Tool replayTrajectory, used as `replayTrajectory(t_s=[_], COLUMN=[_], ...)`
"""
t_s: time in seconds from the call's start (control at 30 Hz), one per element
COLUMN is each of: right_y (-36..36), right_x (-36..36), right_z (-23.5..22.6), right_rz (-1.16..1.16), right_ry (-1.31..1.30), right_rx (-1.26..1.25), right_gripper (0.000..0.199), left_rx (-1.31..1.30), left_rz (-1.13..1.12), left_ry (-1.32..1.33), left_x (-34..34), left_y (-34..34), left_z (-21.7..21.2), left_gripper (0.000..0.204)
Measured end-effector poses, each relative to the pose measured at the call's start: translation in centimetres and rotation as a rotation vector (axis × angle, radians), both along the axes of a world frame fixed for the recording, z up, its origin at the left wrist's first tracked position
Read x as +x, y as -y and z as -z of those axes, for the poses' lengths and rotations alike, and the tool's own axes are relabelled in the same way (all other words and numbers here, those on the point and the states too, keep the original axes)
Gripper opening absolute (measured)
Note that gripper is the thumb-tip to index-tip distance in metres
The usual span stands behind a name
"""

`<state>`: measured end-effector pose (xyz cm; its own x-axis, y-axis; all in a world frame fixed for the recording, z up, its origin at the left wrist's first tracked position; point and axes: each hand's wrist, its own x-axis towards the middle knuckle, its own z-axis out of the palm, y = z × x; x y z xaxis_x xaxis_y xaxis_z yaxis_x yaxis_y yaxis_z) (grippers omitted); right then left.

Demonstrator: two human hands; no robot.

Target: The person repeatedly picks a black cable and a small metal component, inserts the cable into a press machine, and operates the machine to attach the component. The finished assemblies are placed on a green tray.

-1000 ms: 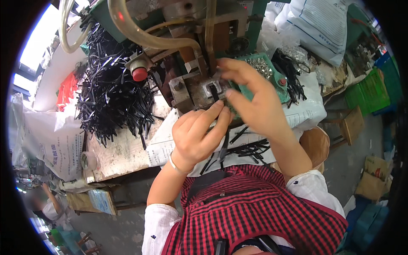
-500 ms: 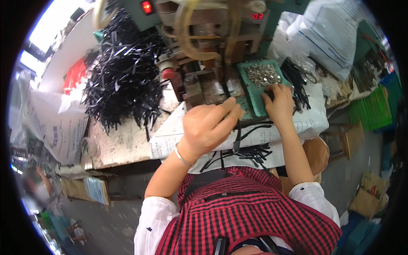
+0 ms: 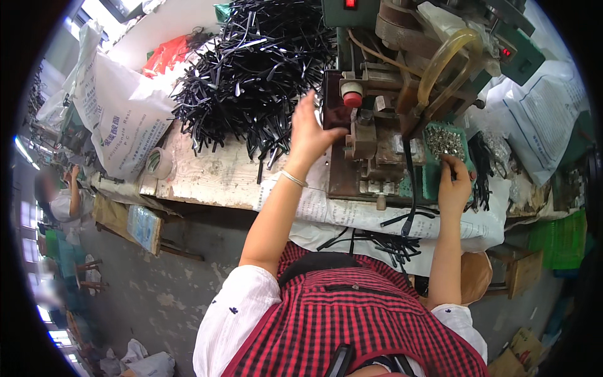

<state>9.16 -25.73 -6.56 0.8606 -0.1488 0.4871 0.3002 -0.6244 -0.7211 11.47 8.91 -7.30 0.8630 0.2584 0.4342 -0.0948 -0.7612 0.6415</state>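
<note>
My left hand (image 3: 309,137) is open, fingers up and thumb stretched to the right. It is beside a big heap of thin black plastic strips (image 3: 242,75) that look like spectacle arms, left of a bench press machine (image 3: 367,135). My right hand (image 3: 455,185) is at the green tray (image 3: 432,182) of small shiny metal pieces (image 3: 445,143). Its fingertips are drawn together at the pieces; whatever they pinch is too small to make out. One black strip (image 3: 411,182) sits upright in the machine, its lower end hanging over the front.
More black strips (image 3: 399,248) lie on white sheeting at the bench's front edge, others (image 3: 482,169) right of the tray. A red button (image 3: 352,99) faces me on the machine. Tape (image 3: 158,162) and a white sack (image 3: 119,119) are at left. A co-worker (image 3: 66,198) is far left.
The view has swung left. My left hand has moved from the machine's front to beside the heap, its fingers now spread. My right hand remains at the tray.
</note>
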Motion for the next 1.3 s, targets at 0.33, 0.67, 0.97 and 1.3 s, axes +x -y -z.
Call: replayTrajectory(t_s=[0.33,0.67,0.97,1.3], right_y=[-2.2,0.4,-9.0,-10.7], right_x=[-0.5,-3.4,-0.5,-2.3], right_z=[-3.6,-2.4,-7.5,-10.2], right_rz=[-0.098,-0.009,-0.261,-0.427], right_ry=[-0.14,-0.118,0.036,-0.094], right_rx=[0.229,0.196,0.514,0.801], right_gripper=[0.013,0.014,0.031,0.048], left_rx=[0.398,0.059,-0.552,-0.394], left_rz=[-0.252,-0.268,0.015,0.479], left_ry=[-0.194,0.101,0.161,0.729], left_x=[-4.1,-6.8,-4.9,-5.6], left_y=[-6.4,-6.5,-2.4,4.9], left_z=[-6.1,-2.8,0.6,-16.2], left_gripper=[0.023,0.011,0.012,0.017])
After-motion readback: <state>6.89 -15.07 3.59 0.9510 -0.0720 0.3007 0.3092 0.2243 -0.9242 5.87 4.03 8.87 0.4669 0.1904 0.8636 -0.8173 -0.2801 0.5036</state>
